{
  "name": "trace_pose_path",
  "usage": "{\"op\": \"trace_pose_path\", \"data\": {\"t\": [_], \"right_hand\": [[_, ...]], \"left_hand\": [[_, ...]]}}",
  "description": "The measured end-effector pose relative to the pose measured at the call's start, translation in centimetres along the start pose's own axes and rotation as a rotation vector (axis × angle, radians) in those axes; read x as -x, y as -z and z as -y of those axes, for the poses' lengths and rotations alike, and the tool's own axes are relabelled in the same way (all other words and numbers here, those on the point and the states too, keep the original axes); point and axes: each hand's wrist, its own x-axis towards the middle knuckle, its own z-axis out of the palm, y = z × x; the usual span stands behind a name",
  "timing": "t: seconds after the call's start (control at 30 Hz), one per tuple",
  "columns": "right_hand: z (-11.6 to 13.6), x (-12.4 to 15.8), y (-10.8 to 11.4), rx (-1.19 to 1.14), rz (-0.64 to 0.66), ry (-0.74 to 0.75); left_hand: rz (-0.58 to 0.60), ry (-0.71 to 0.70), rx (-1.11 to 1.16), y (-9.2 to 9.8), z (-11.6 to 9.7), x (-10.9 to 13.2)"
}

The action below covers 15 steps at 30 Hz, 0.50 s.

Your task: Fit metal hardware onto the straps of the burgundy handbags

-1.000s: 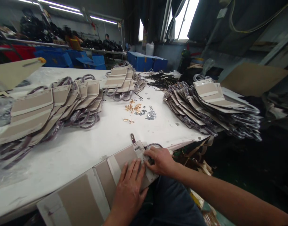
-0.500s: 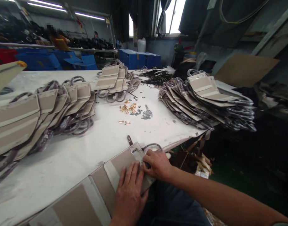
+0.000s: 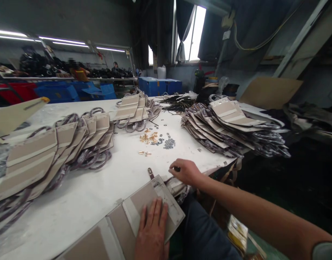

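My left hand (image 3: 152, 227) lies flat, fingers stretched out, on a beige bag panel (image 3: 115, 219) with pale strips across it. The panel slants along the table's near edge and over my lap. From its far end sticks out a dark tab with a small metal clasp (image 3: 150, 173). My right hand (image 3: 186, 171) is off the panel, above the table edge, with thumb and forefinger pinched together. Whether anything tiny is between those fingertips is too small to tell. A plastic-wrapped bag handle (image 3: 179, 189) shows beneath my right wrist.
Gold fittings (image 3: 149, 138) and small grey metal plates (image 3: 169, 143) lie mid-table. Stacks of similar panels stand at left (image 3: 33, 153), at the back (image 3: 129, 106) and at right (image 3: 225, 112). Black cords (image 3: 179, 103) lie at the far edge. People are in the background.
My right hand has left the panel's far end and risen slightly toward the table's middle. My left hand stays flat on the panel. The camera view has tilted up.
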Motion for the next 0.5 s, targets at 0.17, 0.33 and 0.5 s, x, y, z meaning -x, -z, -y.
{"op": "trace_pose_path", "data": {"t": [0.17,0.33,0.5], "right_hand": [[-4.9,-8.2,0.6,0.097,0.035,-0.311],[-8.2,-12.8,-1.8,0.124,0.071,-0.423],[-9.2,-14.6,-3.2,0.128,0.080,-0.463]], "left_hand": [[0.358,0.044,0.024,1.6,1.4,-1.2],[0.586,0.080,0.072,2.3,2.8,-2.1],[0.530,0.007,0.077,0.8,3.6,-0.9]]}}
